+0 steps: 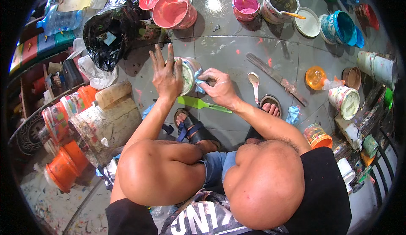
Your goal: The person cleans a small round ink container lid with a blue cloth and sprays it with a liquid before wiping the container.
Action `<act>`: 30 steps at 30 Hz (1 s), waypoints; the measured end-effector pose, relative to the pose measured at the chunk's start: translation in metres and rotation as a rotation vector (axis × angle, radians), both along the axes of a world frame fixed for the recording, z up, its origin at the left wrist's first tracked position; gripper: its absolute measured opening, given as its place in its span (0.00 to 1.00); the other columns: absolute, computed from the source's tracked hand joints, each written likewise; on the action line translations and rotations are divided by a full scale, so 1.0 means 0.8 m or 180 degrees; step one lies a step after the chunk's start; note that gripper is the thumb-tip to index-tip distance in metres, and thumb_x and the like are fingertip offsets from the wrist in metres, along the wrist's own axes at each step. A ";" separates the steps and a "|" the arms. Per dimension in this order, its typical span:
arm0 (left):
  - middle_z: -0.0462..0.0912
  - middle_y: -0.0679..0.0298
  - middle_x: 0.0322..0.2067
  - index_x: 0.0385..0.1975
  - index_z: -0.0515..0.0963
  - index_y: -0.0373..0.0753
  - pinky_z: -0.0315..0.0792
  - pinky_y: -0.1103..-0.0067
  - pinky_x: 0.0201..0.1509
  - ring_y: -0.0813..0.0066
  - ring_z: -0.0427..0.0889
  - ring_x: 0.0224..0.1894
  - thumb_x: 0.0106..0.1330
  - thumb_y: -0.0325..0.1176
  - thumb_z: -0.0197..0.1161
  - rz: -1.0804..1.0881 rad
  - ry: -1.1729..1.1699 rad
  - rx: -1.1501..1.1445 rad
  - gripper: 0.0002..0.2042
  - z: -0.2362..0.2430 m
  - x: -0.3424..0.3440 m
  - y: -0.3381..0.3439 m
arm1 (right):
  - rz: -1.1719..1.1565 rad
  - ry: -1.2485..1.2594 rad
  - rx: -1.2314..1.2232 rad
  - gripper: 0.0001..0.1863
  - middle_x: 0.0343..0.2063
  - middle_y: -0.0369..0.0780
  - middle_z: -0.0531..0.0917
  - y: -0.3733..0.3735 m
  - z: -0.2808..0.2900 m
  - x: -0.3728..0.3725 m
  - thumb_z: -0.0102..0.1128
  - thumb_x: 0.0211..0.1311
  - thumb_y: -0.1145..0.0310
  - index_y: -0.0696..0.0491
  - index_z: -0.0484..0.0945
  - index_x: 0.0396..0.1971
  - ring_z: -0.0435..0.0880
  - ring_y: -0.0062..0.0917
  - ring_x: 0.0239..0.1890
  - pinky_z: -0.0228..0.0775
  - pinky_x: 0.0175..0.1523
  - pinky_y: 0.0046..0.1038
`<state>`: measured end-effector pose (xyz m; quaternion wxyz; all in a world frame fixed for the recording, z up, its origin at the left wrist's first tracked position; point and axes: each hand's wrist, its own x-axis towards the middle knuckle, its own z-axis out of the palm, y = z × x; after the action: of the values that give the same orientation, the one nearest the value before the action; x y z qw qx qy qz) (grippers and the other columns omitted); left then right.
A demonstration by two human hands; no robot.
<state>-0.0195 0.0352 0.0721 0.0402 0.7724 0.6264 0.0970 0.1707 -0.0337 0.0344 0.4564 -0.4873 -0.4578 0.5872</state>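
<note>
A small white paint tub (187, 77) with a greenish-white top stands on the floor in front of my feet. My left hand (166, 75) lies along its left side, fingers stretched out and apart, with paint smears on the skin. Pinched in the fingers of my right hand (219, 88) is a light blue cloth (198, 83), pressed against the tub's right side. Just nearer to me rests a lime-green spatula (198, 103). Right of my right hand lie a white spoon (253, 85) and a long, paint-stained flat strip (277, 77).
Beyond my hands stand a coral paint bucket (186, 19), a magenta pot (246, 6) and a large bucket (280, 4) with a stick across its rim. A black plastic bag (105, 32) sits at left. An orange bottle (316, 77) and several tubs line the right.
</note>
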 end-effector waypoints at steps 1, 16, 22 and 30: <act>0.53 0.49 0.78 0.75 0.65 0.57 0.68 0.57 0.70 0.35 0.50 0.78 0.77 0.47 0.54 0.0010 -0.0014 -0.0016 0.27 -0.001 0.003 0.001 | -0.0009 0.0048 -0.0033 0.09 0.39 0.42 0.86 -0.001 -0.003 0.000 0.67 0.61 0.75 0.62 0.86 0.41 0.85 0.24 0.42 0.76 0.48 0.24; 0.50 0.43 0.78 0.77 0.60 0.52 0.55 0.54 0.77 0.39 0.47 0.80 0.77 0.54 0.53 0.1110 -0.0977 -0.0932 0.31 0.006 0.002 0.000 | 0.0184 0.0494 -0.1066 0.17 0.46 0.44 0.87 -0.024 -0.074 0.037 0.61 0.68 0.77 0.61 0.78 0.56 0.88 0.26 0.48 0.84 0.50 0.29; 0.48 0.46 0.79 0.77 0.61 0.47 0.35 0.39 0.77 0.43 0.44 0.81 0.76 0.50 0.56 -0.0036 -0.0490 -0.0571 0.32 0.021 0.010 -0.012 | -0.0087 0.0934 -0.1303 0.22 0.50 0.43 0.86 0.011 -0.065 0.054 0.62 0.70 0.78 0.61 0.74 0.62 0.86 0.24 0.51 0.79 0.58 0.25; 0.51 0.48 0.78 0.77 0.59 0.38 0.32 0.43 0.79 0.46 0.44 0.81 0.58 0.71 0.61 -0.1545 0.0051 -0.0336 0.53 0.013 -0.025 -0.009 | -0.0102 -0.0614 0.0195 0.13 0.42 0.40 0.89 0.030 -0.043 0.017 0.68 0.65 0.70 0.56 0.87 0.47 0.86 0.22 0.41 0.78 0.47 0.27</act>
<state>-0.0394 0.0277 0.0825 0.0977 0.8978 0.4271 0.0456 0.1841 -0.0093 0.0002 0.4342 -0.5346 -0.5095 0.5158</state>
